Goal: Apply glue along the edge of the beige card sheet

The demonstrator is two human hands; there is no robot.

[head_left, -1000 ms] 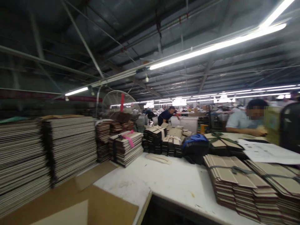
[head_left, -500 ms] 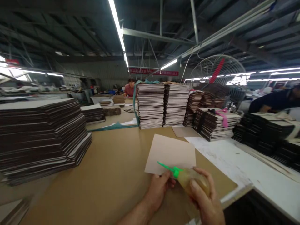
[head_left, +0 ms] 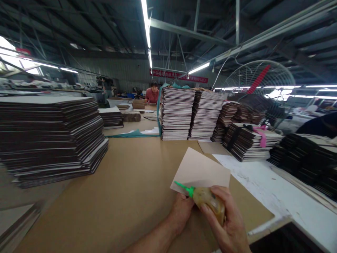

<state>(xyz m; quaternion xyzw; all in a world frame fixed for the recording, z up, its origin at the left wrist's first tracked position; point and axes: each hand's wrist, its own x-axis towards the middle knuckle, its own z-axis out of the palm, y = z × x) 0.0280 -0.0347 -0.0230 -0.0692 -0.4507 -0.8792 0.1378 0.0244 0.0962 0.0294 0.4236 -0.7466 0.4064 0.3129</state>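
Observation:
My right hand [head_left: 228,219] is wrapped round a squeeze bottle [head_left: 210,201] of yellowish liquid, tilted to the left. Its thin green nozzle [head_left: 183,188] points over the near left part of a pale beige board [head_left: 204,168]. Whether the tip touches the board I cannot tell. At the board's near edge, my left hand [head_left: 181,211] is closed on it, with its fingertips partly hidden behind the bottle and nozzle. The board is held slightly raised at the near side, above the brown table covering [head_left: 131,179].
Tall stacks of dark-edged boards stand at the left [head_left: 52,137] and the back [head_left: 177,114]. A bundle with a pink tie [head_left: 247,140] and black stacks [head_left: 302,158] sit to the right. Behind them is a large fan [head_left: 259,84]. Another person [head_left: 152,94] works farther back.
The bottle and nozzle have moved left relative to the board, bringing the tip near its left edge. The board looks more turned. My view has shifted slightly left.

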